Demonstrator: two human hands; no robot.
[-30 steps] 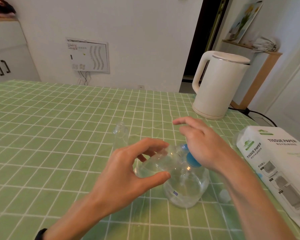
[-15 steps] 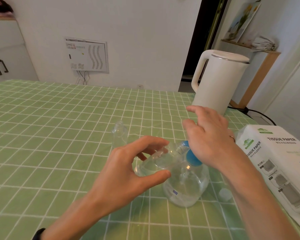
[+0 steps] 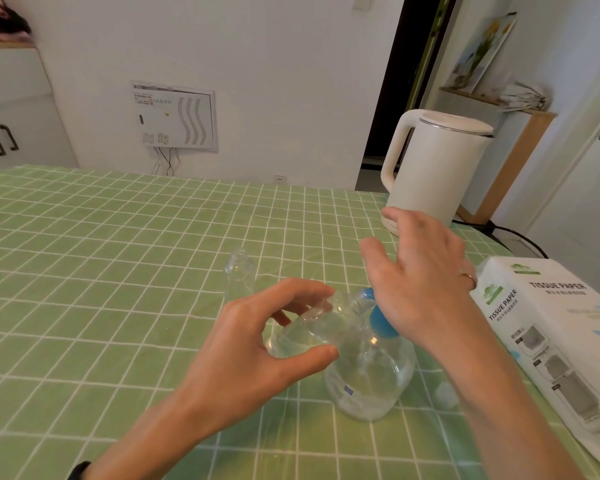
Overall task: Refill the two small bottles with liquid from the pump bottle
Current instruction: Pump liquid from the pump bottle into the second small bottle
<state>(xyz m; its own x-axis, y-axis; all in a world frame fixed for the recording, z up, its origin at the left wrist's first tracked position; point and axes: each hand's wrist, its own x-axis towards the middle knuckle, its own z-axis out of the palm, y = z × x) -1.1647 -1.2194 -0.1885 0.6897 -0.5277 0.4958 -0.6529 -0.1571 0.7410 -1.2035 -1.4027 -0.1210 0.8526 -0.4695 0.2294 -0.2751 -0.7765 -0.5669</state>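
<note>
My left hand (image 3: pixel 257 344) grips a small clear bottle (image 3: pixel 312 330), tilted with its neck against the blue pump head (image 3: pixel 378 320) of the round clear pump bottle (image 3: pixel 371 379). My right hand (image 3: pixel 420 278) hovers over the pump head with fingers spread and straight, its palm just above the blue top. A second small clear bottle (image 3: pixel 239 275) stands upright and uncapped on the table behind my left hand.
A green checked cloth covers the table (image 3: pixel 101 271). A white kettle (image 3: pixel 437 168) stands at the back right with its cord trailing. A tissue paper pack (image 3: pixel 551 341) lies at the right edge. A small white cap (image 3: pixel 445 394) lies beside the pump bottle.
My right hand has lifted up off the pump head and opened its fingers. My left hand and the tilted small bottle have stayed put.
</note>
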